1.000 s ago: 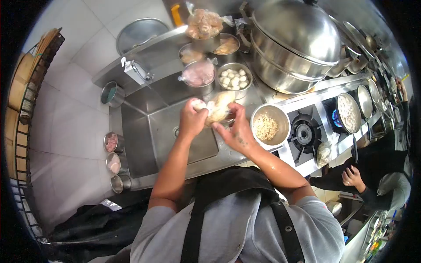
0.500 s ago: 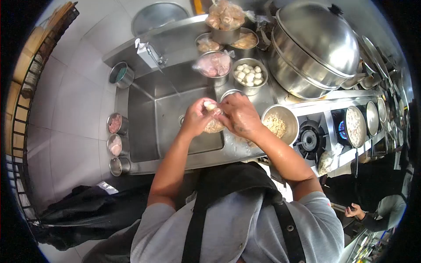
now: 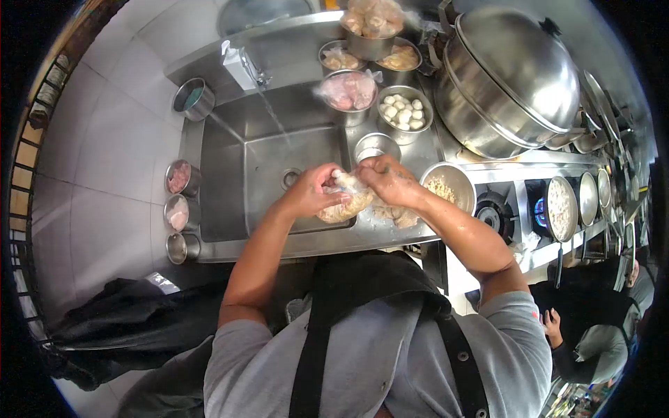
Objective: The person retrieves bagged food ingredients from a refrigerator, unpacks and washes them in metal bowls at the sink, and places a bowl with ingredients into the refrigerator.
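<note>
My left hand and my right hand both grip the gathered top of a clear plastic bag. Pale brown food in small pieces fills the bag, which hangs over the sink's right front edge. The fingers of both hands are closed on the plastic, and my right fingertips are partly hidden. Just beyond my right hand stands a small metal pot. Brownish lumps lie on the counter below my right wrist. A steel bowl with chopped pale bits is beside my right forearm.
Water runs from the tap into the steel sink. Behind are a pot of white balls and a pot with bagged pink meat. A large steamer and a pan on a burner stand right, near another person.
My hands have moved slightly down and apart, and the bag's gathered plastic now shows between them. A small pale piece was at my left fingertips before. The whole view has shifted slightly.
</note>
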The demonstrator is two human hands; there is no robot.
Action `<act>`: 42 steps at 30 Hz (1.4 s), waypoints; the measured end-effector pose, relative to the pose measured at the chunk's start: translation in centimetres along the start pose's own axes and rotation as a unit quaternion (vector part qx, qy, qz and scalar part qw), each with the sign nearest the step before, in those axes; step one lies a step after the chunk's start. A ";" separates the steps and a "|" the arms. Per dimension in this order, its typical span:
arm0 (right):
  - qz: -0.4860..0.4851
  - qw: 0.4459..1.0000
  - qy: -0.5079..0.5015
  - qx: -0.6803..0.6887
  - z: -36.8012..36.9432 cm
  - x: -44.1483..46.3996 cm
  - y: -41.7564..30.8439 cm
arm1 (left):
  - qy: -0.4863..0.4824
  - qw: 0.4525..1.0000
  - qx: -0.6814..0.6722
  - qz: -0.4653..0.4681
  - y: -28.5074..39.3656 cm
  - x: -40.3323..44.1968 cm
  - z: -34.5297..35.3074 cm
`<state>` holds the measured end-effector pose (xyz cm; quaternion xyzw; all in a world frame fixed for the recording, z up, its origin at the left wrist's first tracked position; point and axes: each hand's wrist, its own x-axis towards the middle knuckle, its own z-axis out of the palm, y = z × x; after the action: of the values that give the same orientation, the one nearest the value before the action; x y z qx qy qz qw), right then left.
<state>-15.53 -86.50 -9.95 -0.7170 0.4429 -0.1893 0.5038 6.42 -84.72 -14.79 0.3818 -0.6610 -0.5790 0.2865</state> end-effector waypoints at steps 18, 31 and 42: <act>-0.202 0.922 -0.042 -0.327 2.1 -2.4 -1.5 | 0.094 0.977 0.177 0.067 2.4 -2.0 1.7; -0.322 0.874 -0.041 -0.362 0.6 -1.8 -2.8 | 0.137 0.956 -0.123 0.227 -0.2 -2.5 2.6; -0.384 0.881 0.028 -0.274 -1.3 2.0 -6.7 | 0.062 0.992 0.017 0.106 -1.7 -1.7 2.6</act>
<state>-12.37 -88.18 -3.77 -0.9349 0.1811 -0.2586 0.1624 5.54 -81.92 -16.76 0.3498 -0.6885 -0.5094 0.3796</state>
